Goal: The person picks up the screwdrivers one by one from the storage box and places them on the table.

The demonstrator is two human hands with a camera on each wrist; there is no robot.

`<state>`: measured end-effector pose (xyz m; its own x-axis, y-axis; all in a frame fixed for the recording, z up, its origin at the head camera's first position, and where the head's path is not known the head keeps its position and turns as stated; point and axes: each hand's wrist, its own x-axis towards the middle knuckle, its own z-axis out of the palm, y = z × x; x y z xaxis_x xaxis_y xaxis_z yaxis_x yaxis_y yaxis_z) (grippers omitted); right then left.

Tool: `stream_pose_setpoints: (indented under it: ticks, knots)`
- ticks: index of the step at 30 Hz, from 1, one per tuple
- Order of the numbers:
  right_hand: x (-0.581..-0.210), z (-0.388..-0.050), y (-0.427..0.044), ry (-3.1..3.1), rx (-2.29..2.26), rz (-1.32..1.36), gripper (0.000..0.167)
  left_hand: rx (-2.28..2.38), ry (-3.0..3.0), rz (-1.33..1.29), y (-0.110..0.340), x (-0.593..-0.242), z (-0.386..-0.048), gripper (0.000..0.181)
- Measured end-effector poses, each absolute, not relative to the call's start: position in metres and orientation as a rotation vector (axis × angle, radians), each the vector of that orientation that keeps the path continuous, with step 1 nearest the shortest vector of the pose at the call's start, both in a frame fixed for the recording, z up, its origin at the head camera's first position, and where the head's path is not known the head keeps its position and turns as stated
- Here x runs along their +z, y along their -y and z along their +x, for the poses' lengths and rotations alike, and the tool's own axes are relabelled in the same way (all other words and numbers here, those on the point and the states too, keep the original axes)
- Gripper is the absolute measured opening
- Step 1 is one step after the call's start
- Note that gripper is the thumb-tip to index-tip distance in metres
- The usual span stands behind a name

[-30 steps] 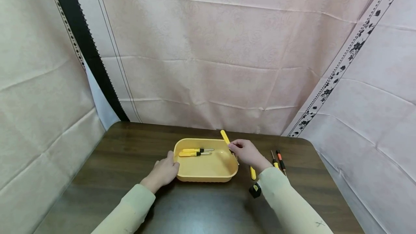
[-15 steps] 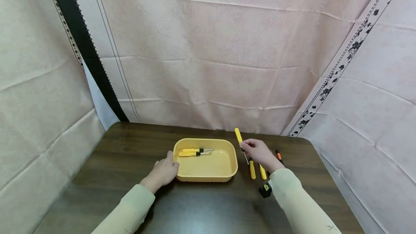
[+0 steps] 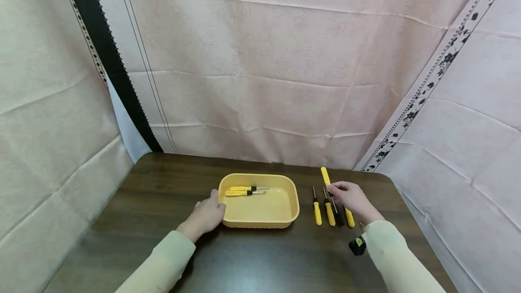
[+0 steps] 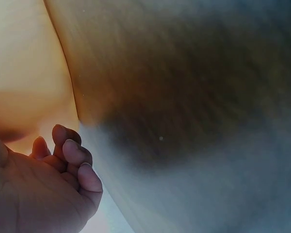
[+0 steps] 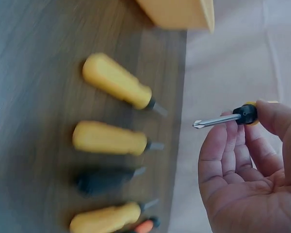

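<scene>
A yellow tray (image 3: 260, 225) holds two yellow-handled screwdrivers (image 3: 239, 193) lying side by side at its left. My left hand (image 3: 205, 214) grips the tray's left wall; in the left wrist view the left hand (image 4: 48, 189) has its fingers bent beside the tray's wall. Right of the tray, my right hand (image 3: 352, 200) pinches a yellow screwdriver (image 3: 325, 176), handle pointing up and away. The right wrist view shows the right hand (image 5: 247, 170) pinching it near the black collar (image 5: 246, 114), cross-shaped tip exposed. Beneath lie yellow screwdrivers (image 3: 317, 214) and a black-handled one (image 5: 106, 180).
An orange-and-black tool (image 5: 144, 226) lies beside the row of screwdrivers. A black object (image 3: 357, 246) with a yellow-green mark is at my right wrist. Pale cloth (image 3: 260, 80) hangs behind the brown table (image 3: 163, 193).
My right hand has moved right with the pinched screwdriver, from the tray's right edge to over the row of tools, uncovering several of them. My left hand stays on the tray.
</scene>
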<state>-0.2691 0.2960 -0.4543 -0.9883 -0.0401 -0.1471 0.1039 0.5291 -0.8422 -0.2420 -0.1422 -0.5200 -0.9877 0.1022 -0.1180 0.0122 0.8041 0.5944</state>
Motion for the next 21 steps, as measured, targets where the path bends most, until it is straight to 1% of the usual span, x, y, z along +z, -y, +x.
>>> stream_pose_setpoints:
  ticks: [3,9,16,21]
  knots:
    - [-0.460,-0.267,-0.312,-2.615,-1.464,0.046,0.052,0.937,-2.842,0.089,0.142,-0.519,-0.241,0.051]
    - [-0.470,-0.265,-0.336,-2.624,-1.462,0.156,0.053,0.940,-2.840,0.077,0.143,-0.516,-0.240,0.047]
    - [-0.472,-0.264,-0.356,-2.675,-1.483,0.180,0.054,0.962,-2.846,0.085,0.143,-0.516,-0.239,0.050]
    - [-0.474,-0.260,-0.374,-2.751,-1.365,0.298,0.057,0.969,-2.841,0.073,0.142,-0.517,-0.239,0.050]
